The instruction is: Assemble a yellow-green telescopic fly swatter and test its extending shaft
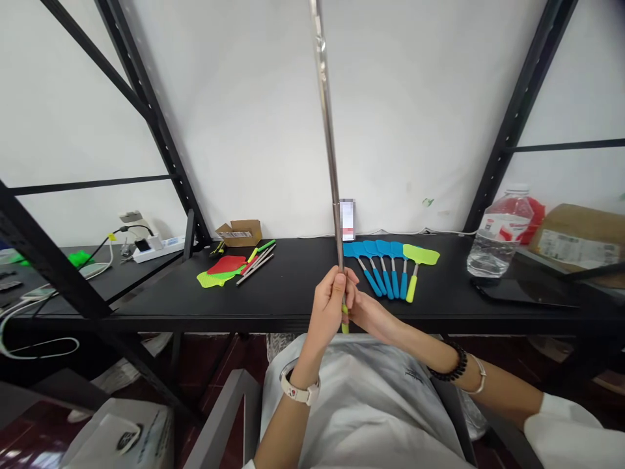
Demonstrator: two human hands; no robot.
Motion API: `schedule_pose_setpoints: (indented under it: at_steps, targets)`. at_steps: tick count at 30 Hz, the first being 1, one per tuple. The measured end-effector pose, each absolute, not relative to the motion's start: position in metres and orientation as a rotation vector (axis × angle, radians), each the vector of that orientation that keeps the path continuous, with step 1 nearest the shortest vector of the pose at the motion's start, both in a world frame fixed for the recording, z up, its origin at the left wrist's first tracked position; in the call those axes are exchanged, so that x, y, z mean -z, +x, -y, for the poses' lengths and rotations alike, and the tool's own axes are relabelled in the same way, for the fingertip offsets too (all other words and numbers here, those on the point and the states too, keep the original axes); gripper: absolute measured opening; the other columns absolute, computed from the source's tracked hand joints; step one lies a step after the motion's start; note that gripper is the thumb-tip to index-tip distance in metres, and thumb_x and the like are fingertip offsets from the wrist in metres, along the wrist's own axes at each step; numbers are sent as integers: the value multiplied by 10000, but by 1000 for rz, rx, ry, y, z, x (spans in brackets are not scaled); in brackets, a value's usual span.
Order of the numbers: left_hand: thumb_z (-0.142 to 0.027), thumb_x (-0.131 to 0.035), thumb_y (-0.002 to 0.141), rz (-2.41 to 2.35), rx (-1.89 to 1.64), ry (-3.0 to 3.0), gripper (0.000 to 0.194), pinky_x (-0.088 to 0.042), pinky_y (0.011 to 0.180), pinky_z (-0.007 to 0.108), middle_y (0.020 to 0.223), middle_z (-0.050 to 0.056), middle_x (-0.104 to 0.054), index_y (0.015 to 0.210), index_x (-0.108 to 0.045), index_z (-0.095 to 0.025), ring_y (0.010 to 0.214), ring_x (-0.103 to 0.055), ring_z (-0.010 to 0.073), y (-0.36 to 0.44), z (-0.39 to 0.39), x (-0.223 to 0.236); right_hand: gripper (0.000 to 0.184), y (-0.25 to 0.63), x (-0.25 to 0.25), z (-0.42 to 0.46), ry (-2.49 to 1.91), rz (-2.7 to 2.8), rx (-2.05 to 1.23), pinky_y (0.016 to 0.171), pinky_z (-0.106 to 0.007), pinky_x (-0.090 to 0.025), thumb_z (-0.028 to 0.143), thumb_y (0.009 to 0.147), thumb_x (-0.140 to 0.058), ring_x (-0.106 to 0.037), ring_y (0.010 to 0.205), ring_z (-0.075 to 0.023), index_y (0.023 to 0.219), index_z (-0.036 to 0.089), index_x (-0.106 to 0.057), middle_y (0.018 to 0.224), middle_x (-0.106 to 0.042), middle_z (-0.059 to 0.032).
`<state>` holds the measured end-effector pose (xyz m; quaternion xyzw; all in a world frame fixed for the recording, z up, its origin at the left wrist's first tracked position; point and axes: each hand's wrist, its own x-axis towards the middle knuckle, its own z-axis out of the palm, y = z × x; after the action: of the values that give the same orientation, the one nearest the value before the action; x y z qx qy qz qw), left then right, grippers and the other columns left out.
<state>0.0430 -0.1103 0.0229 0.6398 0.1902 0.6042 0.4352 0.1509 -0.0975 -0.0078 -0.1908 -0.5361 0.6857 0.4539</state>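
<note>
A long telescopic metal rod (328, 130) rises nearly upright in front of me, its top running out of view. Its yellow-green handle (345, 326) shows below my fingers. My left hand (327, 303) is closed around the rod near its lower end, thumb along it. From the right, my right hand (366, 312) wraps its fingers about the same lower part, close to the handle; some fingertips are hidden. Behind my hands, several blue fly swatters (385, 249) lie fanned out beside one yellow-green fly swatter (420, 254).
Left on the black table (161, 293) lie red (227, 264) and green swatter heads (211, 280), loose metal rods (258, 264) and a small cardboard box (247, 232). A phone (347, 219) leans on the wall. A water bottle (498, 238) and tablet (525, 293) are right.
</note>
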Motion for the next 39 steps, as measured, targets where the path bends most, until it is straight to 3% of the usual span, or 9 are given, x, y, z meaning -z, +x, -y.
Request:
schedule_pose_setpoints:
  at_steps: [5,11,14,16,20,23,29,34,39]
  targets:
    - [-441,-420,861,-479,-1602,1575,315,-265,470,211,506,-53,-300,760,-509,-156,459,-279,72,42,89,-21,143,149,7,74,-584,1379,-1500,731,-280,-423,304,732,-574,-505,740,-131,805,194,-518,760,-520,-5]
    - [-463,-406,863,-356,-1645,1479,343,-252,463,213,506,-65,-243,760,-507,-151,439,-212,63,46,70,-35,252,164,-32,58,-518,1509,-1196,771,-277,-440,288,778,-495,-517,906,-146,1021,236,-541,1016,-543,-22]
    - [-508,-359,864,-306,-1641,1414,402,-273,463,218,489,-69,-227,753,-509,-152,421,-198,62,50,63,-35,301,165,-49,56,-436,1575,-1121,699,-259,-453,307,792,-473,-508,968,-172,1079,236,-528,1089,-536,-38]
    - [-526,-338,863,-281,-1610,1408,429,-280,454,219,472,-69,-226,746,-511,-152,407,-198,61,53,62,-34,329,163,-56,58,-406,1637,-1111,603,-235,-446,330,810,-461,-530,905,-169,1124,241,-504,1101,-540,-45]
    - [-530,-367,848,-314,-1601,1389,446,-278,419,215,445,-59,-240,624,-462,-157,389,-246,62,60,62,-31,365,156,-62,66,-407,1731,-1039,435,-196,-370,405,852,-416,-502,592,-90,1173,239,-464,1091,-556,-52]
    - [-544,-431,810,-395,-1624,1346,475,-262,385,209,430,-54,-252,527,-371,-167,366,-269,57,66,61,-32,345,150,-67,66,-438,1718,-972,378,-174,-321,428,852,-427,-443,479,-58,1119,217,-477,954,-601,-44]
    - [-524,-441,809,-310,-1597,1315,513,-228,351,206,368,-63,-210,459,-307,-174,315,-215,45,72,56,-36,219,142,-98,62,-338,1654,-1074,504,-173,-399,340,833,-476,-518,591,-79,852,139,-559,705,-558,-20]
    - [-520,-456,798,-276,-1588,1277,485,-244,357,199,368,-77,-179,477,-398,-160,312,-200,42,68,57,-35,96,134,-122,67,-235,1527,-1303,376,-155,-227,235,778,-549,-230,396,-20,784,143,-523,517,-295,79]
    - [-522,-448,796,-271,-1550,1266,496,-235,352,191,365,-72,-184,461,-374,-163,308,-211,43,64,58,-33,360,128,-126,65,-236,1520,-1379,341,-181,-110,316,806,-515,-110,372,-27,538,168,-325,448,-144,91]
